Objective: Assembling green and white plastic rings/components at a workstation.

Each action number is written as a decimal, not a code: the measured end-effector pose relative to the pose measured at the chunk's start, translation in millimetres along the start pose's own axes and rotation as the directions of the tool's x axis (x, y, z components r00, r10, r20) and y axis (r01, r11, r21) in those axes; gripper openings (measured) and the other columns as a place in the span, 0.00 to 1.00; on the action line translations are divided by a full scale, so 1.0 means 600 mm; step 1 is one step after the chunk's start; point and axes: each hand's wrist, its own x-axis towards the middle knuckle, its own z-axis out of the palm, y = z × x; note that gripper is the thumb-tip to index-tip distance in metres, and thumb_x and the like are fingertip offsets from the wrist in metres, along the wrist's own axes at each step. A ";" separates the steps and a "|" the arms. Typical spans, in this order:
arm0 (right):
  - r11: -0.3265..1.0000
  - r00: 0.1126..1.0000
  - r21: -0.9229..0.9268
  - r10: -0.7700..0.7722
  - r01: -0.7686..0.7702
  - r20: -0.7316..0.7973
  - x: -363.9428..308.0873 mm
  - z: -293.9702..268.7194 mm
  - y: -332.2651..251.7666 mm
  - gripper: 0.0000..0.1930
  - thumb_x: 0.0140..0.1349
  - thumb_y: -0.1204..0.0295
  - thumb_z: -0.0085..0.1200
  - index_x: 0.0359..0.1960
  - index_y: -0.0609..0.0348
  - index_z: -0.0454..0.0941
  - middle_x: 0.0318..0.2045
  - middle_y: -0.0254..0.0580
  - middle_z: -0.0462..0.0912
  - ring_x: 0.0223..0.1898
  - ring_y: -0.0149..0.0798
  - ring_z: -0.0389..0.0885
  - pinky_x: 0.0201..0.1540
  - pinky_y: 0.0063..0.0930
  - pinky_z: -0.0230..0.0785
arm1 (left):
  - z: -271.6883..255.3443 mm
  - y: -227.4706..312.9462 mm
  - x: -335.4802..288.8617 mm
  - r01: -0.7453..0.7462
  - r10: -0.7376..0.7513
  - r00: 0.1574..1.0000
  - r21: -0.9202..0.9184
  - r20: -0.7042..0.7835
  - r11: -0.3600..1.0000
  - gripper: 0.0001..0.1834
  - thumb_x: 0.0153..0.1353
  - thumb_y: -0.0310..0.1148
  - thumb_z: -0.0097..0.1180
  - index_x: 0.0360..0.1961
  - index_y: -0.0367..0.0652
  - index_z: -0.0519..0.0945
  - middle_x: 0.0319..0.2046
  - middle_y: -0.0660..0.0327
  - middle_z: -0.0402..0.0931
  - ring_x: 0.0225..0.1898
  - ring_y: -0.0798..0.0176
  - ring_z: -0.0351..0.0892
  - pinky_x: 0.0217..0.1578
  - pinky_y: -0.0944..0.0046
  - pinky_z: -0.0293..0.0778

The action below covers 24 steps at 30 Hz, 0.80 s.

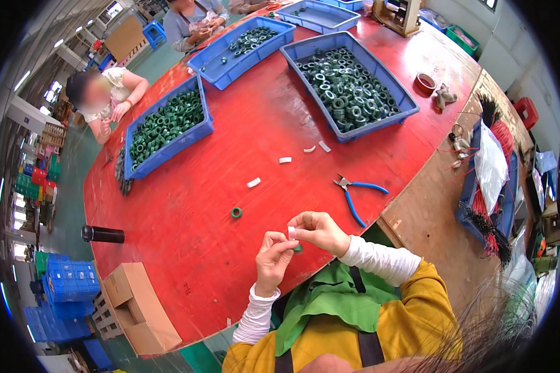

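Observation:
Near the front edge of the red table, my left hand (272, 262) and my right hand (321, 232) meet fingertip to fingertip. A small white piece (291, 230) is pinched by my right thumb and forefinger. Just below it a green ring (298, 248) shows partly beside my left fingertips, which are closed on it; most of it is hidden. Another green ring (236, 212) lies alone on the table beyond my left hand. Past my right hand rest cutting pliers (353, 194) with blue handles, their jaws apart.
Several white strips, one a short strip (253, 183), lie ahead. Blue trays of green rings, including a right tray (409, 113) and a left tray (208, 127), stand farther off. A black flask (102, 234) and a cardboard box (158, 311) are left. Two people sit across the table.

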 end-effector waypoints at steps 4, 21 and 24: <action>0.989 0.994 -0.102 0.107 -0.103 0.025 0.007 -0.009 -0.001 0.13 0.62 0.71 0.56 0.43 0.67 0.74 0.35 0.36 0.80 0.37 0.26 0.77 0.41 0.21 0.70 | -0.003 -0.004 0.011 0.044 -0.048 0.998 -0.101 -0.042 0.994 0.08 0.62 0.21 0.51 0.40 0.38 0.81 0.39 0.61 0.64 0.40 0.66 0.72 0.40 0.64 0.78; 0.756 0.892 -0.475 -0.401 0.451 0.209 -0.003 -0.033 0.009 0.07 0.62 0.73 0.51 0.35 0.65 0.76 0.35 0.47 0.75 0.38 0.46 0.76 0.41 0.32 0.69 | 0.013 -0.032 0.035 0.273 -0.358 0.933 -0.601 -0.024 0.751 0.11 0.65 0.28 0.49 0.46 0.37 0.76 0.37 0.56 0.80 0.38 0.61 0.81 0.41 0.59 0.80; 0.665 0.863 -0.579 -0.482 0.472 0.151 0.002 -0.037 0.008 0.06 0.58 0.75 0.55 0.35 0.63 0.75 0.36 0.46 0.75 0.39 0.47 0.75 0.39 0.34 0.70 | 0.012 -0.038 0.034 0.293 -0.418 0.906 -0.617 -0.064 0.731 0.11 0.65 0.28 0.49 0.46 0.37 0.76 0.37 0.56 0.80 0.37 0.61 0.81 0.41 0.57 0.81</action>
